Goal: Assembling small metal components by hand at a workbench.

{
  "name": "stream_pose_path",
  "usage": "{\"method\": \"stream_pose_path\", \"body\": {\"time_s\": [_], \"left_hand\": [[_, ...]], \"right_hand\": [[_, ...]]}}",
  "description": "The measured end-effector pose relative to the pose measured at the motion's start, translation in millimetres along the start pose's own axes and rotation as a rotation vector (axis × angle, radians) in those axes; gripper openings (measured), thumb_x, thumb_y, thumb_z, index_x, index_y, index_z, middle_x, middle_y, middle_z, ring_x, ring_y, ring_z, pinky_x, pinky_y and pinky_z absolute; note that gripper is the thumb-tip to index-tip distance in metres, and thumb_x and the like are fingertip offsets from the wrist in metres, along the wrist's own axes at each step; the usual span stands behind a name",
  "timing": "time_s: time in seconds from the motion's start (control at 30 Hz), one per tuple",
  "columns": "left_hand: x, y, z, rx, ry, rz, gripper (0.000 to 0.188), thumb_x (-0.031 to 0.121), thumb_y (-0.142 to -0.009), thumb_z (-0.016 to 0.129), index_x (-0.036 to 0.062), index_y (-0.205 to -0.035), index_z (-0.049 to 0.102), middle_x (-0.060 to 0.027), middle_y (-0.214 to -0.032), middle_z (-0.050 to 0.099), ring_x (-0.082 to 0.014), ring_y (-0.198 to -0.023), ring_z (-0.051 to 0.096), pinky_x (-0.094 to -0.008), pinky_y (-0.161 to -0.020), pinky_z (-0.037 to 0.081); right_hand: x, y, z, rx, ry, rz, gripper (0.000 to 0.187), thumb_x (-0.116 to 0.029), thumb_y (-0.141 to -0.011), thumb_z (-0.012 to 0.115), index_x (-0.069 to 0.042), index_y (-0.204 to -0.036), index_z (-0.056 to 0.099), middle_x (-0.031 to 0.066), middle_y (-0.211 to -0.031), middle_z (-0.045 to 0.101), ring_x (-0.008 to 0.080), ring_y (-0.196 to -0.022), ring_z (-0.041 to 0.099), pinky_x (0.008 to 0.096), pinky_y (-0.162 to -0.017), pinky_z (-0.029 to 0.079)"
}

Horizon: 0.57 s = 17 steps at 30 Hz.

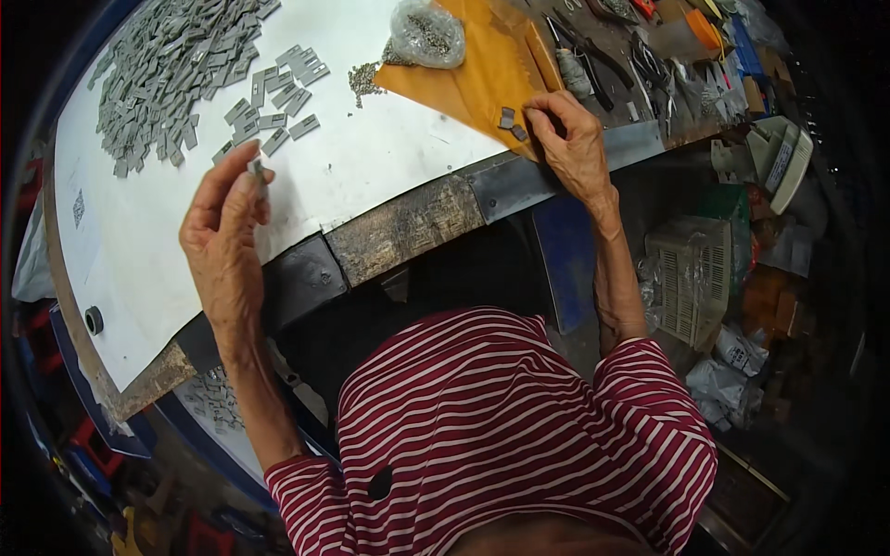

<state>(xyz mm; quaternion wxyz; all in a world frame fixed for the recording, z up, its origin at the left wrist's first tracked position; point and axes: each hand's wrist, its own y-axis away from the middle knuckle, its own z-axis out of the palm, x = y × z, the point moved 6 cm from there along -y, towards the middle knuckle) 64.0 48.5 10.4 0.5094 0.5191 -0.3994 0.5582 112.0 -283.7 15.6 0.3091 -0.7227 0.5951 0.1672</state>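
My left hand (222, 246) is raised over the near edge of the white table sheet, thumb and fingers closed on a small grey metal plate (258, 168). Just beyond it lies a loose group of flat grey plates with slots (273, 121). On the orange paper (464, 88), two small dark grey pieces (507, 119) lie beside the fingertips of my right hand (577, 148). Its thumb and index finger are pinched together at the paper's near right part; whatever is between them is too small or hidden to make out.
A big heap of grey plates (176, 79) covers the far left. A clear plastic bag of small metal parts (426, 35) sits on the paper, with spilled parts (363, 83) beside it. Pliers (593, 60) and a thread spool (573, 74) lie right. A black ring (94, 321) is at left.
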Motion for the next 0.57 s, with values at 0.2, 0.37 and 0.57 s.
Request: {"method": "stream_pose_path", "body": {"time_s": [0.2, 0.37, 0.57], "left_hand": [[-19.1, 9.7, 28.7, -0.023, 0.102, -0.158, 0.025, 0.014, -0.084, 0.060, -0.0004, -0.104, 0.060, -0.0050, -0.085, 0.061, -0.0069, -0.069, 0.052, -0.0199, -0.063, 0.042], [-24.1, 12.9, 32.4, -0.057, 0.069, -0.145, 0.025, 0.014, -0.083, 0.061, -0.0006, -0.103, 0.060, -0.0042, -0.084, 0.061, -0.0074, -0.070, 0.052, -0.0209, -0.064, 0.043], [-25.3, 14.0, 30.4, -0.076, 0.086, -0.117, 0.026, 0.015, -0.083, 0.062, 0.0004, -0.105, 0.060, -0.0053, -0.090, 0.060, -0.0099, -0.080, 0.056, -0.0228, -0.067, 0.044]], "right_hand": [[-10.9, -3.7, 5.7, -0.011, 0.091, -0.263, 0.008, 0.000, -0.076, 0.059, 0.001, -0.083, 0.058, 0.0128, -0.078, 0.056, 0.0309, -0.070, 0.058, 0.0353, -0.061, 0.046], [-16.9, -2.3, 12.1, -0.027, 0.284, -0.444, 0.013, 0.003, -0.074, 0.062, 0.002, -0.086, 0.056, 0.0109, -0.079, 0.055, 0.0268, -0.068, 0.059, 0.0324, -0.058, 0.047], [-16.9, -4.7, 19.0, -0.140, 0.426, -0.499, 0.011, -0.003, -0.076, 0.059, -0.001, -0.085, 0.053, 0.0119, -0.080, 0.052, 0.0287, -0.072, 0.058, 0.0354, -0.059, 0.048]]}}
